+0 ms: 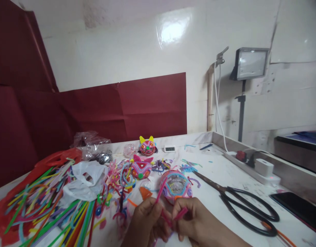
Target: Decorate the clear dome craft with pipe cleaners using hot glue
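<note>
- Left hand (149, 218): thumb and bent fingertips pinch a pink craft stem (161, 189); forearm enters from below.
- Right hand (190, 218): fingers curled, grasping pink stem between thumb and fingertips; a short end points up and rightward.
- Pink craft stem: between the hands; its upper length runs steeply, leaning right, across the round ornament's (177, 185) left edge.
- Scissors (226, 189): at right, tips pointing away and leftward.
- Digital display (169, 149): behind; digits too small to read.
</note>
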The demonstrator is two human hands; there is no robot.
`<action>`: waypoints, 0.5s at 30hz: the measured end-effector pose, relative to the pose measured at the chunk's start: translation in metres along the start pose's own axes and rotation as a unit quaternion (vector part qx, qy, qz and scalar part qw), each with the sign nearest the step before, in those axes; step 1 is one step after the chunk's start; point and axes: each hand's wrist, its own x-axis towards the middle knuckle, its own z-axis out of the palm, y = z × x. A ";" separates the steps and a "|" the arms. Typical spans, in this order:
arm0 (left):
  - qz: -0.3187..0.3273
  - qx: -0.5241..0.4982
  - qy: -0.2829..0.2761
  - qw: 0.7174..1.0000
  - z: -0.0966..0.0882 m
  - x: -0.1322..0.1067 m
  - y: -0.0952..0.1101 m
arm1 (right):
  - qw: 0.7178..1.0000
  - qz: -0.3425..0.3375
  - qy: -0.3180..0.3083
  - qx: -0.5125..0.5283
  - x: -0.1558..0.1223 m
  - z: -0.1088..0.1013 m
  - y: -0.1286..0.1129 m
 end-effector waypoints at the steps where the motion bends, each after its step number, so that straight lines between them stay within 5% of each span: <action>1: -0.001 0.003 0.001 1.000 0.000 0.000 0.000 | 1.000 -0.022 0.001 -0.011 -0.001 -0.002 0.001; 4: 0.000 0.021 0.003 1.000 -0.001 -0.001 0.002 | 0.982 -0.118 0.073 -0.132 -0.007 -0.011 -0.004; 6: 0.000 0.042 -0.010 0.999 -0.003 -0.001 0.002 | 0.930 -0.222 0.134 -0.262 -0.011 -0.018 -0.011; 9: -0.005 0.077 -0.037 0.996 -0.007 0.000 0.004 | 0.844 -0.344 0.126 -0.393 -0.014 -0.024 -0.020; 15: 0.002 0.149 -0.063 0.987 -0.013 0.007 0.008 | 0.809 -0.333 0.032 -0.484 -0.014 -0.022 -0.024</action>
